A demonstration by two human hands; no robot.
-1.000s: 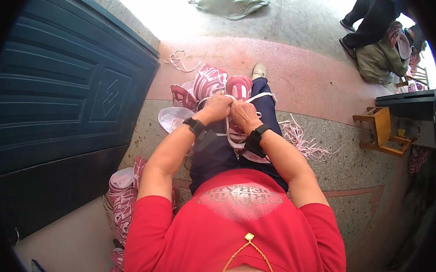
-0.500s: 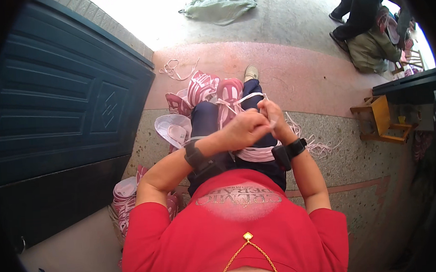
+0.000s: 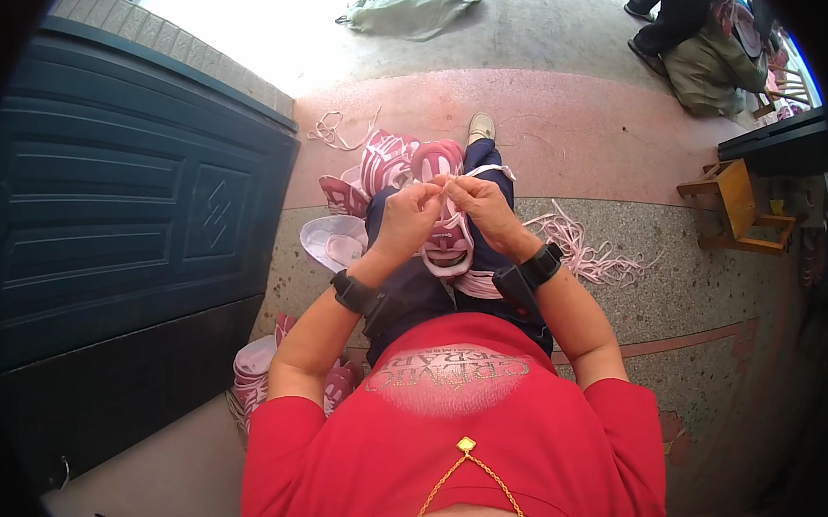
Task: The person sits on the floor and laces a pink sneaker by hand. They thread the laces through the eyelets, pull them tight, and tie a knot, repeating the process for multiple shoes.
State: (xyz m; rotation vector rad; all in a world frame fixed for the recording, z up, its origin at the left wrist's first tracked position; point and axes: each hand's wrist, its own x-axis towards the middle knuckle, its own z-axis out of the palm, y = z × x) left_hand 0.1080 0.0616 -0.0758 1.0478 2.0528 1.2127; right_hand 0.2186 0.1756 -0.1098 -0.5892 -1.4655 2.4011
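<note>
A pink and white sneaker (image 3: pixel 439 156) rests over my thighs, its toe pointing away from me and its opening toward me. Above its lacing area, my left hand (image 3: pixel 404 220) and my right hand (image 3: pixel 486 210) meet, fingertips pinched together on a white shoelace. Part of the shoelace (image 3: pixel 503 170) sticks out to the right, over my right leg. My fingers hide the stretch of lace between them and the middle of the sneaker.
More pink and white sneaker pieces (image 3: pixel 388 159) lie left of my knees, others (image 3: pixel 254 365) by my left elbow. Loose laces (image 3: pixel 594 254) are heaped on the right. A blue door (image 3: pixel 101 181) stands left, a wooden stool (image 3: pixel 734 200) right. A person (image 3: pixel 675 20) is at far right.
My hands have come down and left from beyond the sneaker's right side to its middle, fingertips now together. My left wrist no longer crosses over, and the sneaker's opening shows.
</note>
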